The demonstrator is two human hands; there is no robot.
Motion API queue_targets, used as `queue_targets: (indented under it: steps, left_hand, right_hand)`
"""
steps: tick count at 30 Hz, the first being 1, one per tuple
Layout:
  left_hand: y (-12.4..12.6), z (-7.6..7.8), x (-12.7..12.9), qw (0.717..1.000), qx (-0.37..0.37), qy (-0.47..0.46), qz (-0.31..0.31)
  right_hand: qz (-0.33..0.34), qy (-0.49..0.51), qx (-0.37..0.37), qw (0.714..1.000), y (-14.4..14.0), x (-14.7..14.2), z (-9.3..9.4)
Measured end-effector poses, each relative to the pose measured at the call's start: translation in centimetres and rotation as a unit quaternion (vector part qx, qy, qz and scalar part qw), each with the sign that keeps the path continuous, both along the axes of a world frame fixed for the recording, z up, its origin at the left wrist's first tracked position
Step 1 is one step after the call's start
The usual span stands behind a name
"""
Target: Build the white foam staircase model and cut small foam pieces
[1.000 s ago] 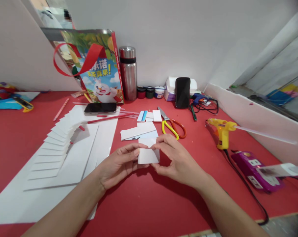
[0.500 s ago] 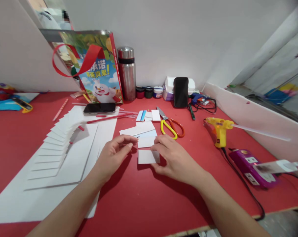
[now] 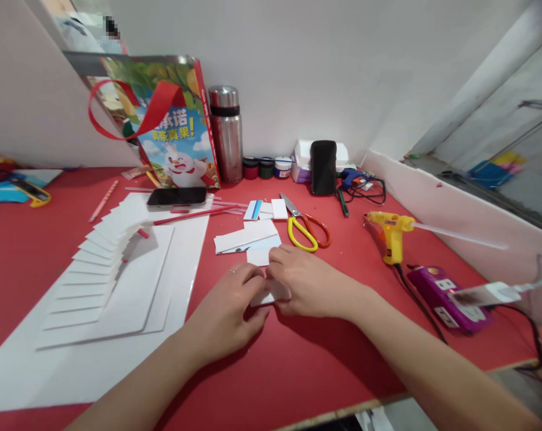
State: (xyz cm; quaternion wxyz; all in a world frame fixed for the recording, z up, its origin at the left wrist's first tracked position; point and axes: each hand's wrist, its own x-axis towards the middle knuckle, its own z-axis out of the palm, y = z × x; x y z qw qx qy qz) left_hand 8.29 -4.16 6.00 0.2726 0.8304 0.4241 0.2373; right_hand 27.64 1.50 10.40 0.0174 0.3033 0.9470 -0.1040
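A small white card (image 3: 262, 299) is pinched between my two hands over the red table, its middle looking bent or tilted. My left hand (image 3: 228, 311) is closed on its left end, thumb below and fingers above. My right hand (image 3: 304, 282) grips the right end, fingers curled over the top. Just beyond my fingertips lie more white card pieces (image 3: 258, 256), one with a blue print. Scissors (image 3: 303, 230) with one yellow and one red handle rest beyond my right hand.
A fanned stair of white cards (image 3: 85, 275) stands on white board at left. A phone (image 3: 176, 196), a steel flask (image 3: 227, 137) and a printed bag (image 3: 176, 131) are behind. At right lie a yellow glue gun (image 3: 391, 230) and a purple power strip (image 3: 445, 299).
My left hand has come right and taken hold of the card, which lay flatter under my right hand before. Both hands are now together on it. The view has shifted slightly.
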Motion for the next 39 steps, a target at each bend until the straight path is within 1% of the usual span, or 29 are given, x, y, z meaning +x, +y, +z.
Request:
queue_targets:
  steps: [6, 11, 15, 17, 18, 20, 21, 22, 23, 25, 26, 29, 31, 33, 36, 39]
  left_hand:
    - [0.2, -0.1, 0.0, 1.000, -0.020, -0.006, 0.022]
    - [0.1, -0.5, 0.3, 0.999, -0.016, -0.029, 0.041]
    - [0.0, -0.9, 0.3, 0.998, -0.010, -0.037, 0.046]
    - [0.0, -1.1, 0.3, 0.998, -0.005, -0.047, 0.046]
    - [0.0, -1.1, 0.3, 0.997, -0.001, -0.053, 0.049]
    - [0.0, -1.2, 0.2, 0.997, 0.004, -0.053, 0.049]
    - [0.0, -1.1, 0.2, 0.998, 0.004, -0.050, 0.049]
    - [0.0, -1.0, 0.2, 0.998, 0.002, -0.047, 0.047]
    - [-0.1, -1.0, 0.2, 0.998, 0.000, -0.046, 0.048]
    - [-0.1, -0.9, 0.3, 0.998, -0.006, -0.043, 0.048]
    - [-0.2, -0.8, 0.4, 0.998, -0.007, -0.039, 0.049]
    - [-0.4, -0.8, 0.7, 0.998, -0.002, -0.026, 0.053]
    - [-0.6, -0.9, 1.0, 0.998, 0.003, -0.022, 0.063]
    - [-0.8, -1.0, 1.3, 0.997, 0.009, -0.023, 0.075]
    - [-1.0, -1.1, 1.5, 0.996, 0.014, -0.015, 0.086]
    - [-1.0, -1.2, 1.5, 0.997, 0.021, 0.006, 0.074]
  right_hand:
    - [0.005, 0.004, -0.021, 1.000, 0.5, 0.0, 0.1]
    - [-0.010, 0.013, -0.037, 0.999, 0.5, 0.0, -0.1]
    - [-0.030, 0.049, -0.056, 0.997, 0.3, 0.9, -0.2]
    - [-0.048, 0.088, -0.032, 0.994, 0.3, 1.8, 0.2]
    - [-0.071, 0.122, 0.004, 0.990, 0.3, 2.2, 0.6]
    - [-0.128, 0.201, 0.067, 0.969, 0.1, 3.1, 1.5]
    - [-0.155, 0.231, 0.086, 0.957, -0.2, 3.4, 1.8]
    - [-0.171, 0.254, 0.101, 0.947, -0.6, 3.6, 2.0]
    - [-0.172, 0.258, 0.106, 0.945, -1.1, 3.7, 2.0]
    - [-0.161, 0.216, 0.091, 0.959, -2.2, 3.7, 1.2]
    - [-0.169, 0.190, 0.076, 0.964, -2.8, 3.6, 0.5]
    - [-0.195, 0.157, 0.055, 0.967, -4.4, 3.5, -1.9]
    - [-0.206, 0.144, 0.064, 0.966, -5.2, 3.7, -3.0]
    - [-0.223, 0.128, 0.088, 0.962, -5.8, 4.3, -3.5]
    - [-0.265, 0.101, 0.146, 0.948, -6.4, 6.3, -3.5]
    - [-0.294, 0.076, 0.189, 0.934, -6.9, 8.9, -3.6]
